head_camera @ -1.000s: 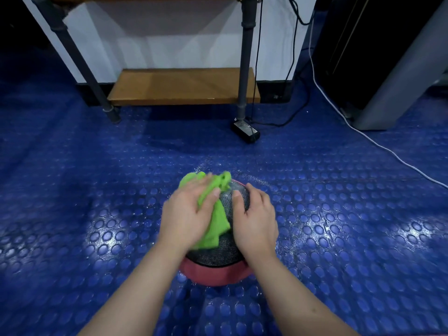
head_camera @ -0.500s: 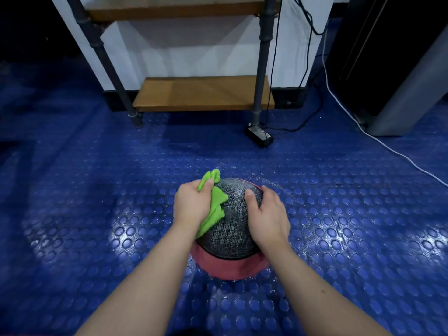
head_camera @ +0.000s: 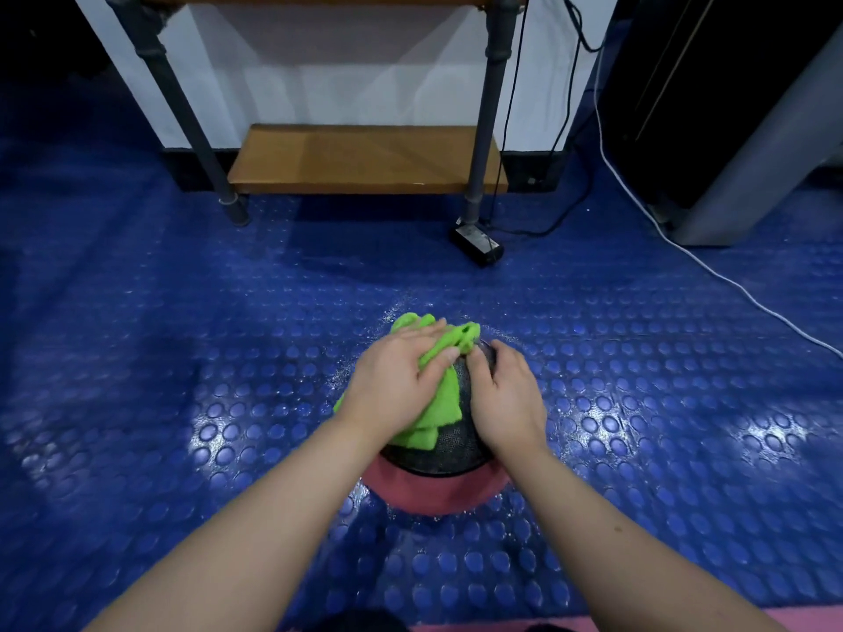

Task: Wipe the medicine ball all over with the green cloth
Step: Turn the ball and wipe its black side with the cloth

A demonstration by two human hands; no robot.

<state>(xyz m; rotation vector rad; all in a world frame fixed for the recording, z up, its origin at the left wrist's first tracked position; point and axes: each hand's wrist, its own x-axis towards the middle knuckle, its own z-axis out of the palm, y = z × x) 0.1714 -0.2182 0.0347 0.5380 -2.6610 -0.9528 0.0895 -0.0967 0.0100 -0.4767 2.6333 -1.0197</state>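
Medicine ball (head_camera: 456, 451), grey dome up; left hand (head_camera: 392, 390) flat on green cloth (head_camera: 444, 403), right hand (head_camera: 506, 399) flat alongside.

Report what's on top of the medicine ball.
Green cloth lies over top and left of the medicine ball, left hand pressing on it; right hand rests on the bare right side. Surface under cloth and hands is hidden.
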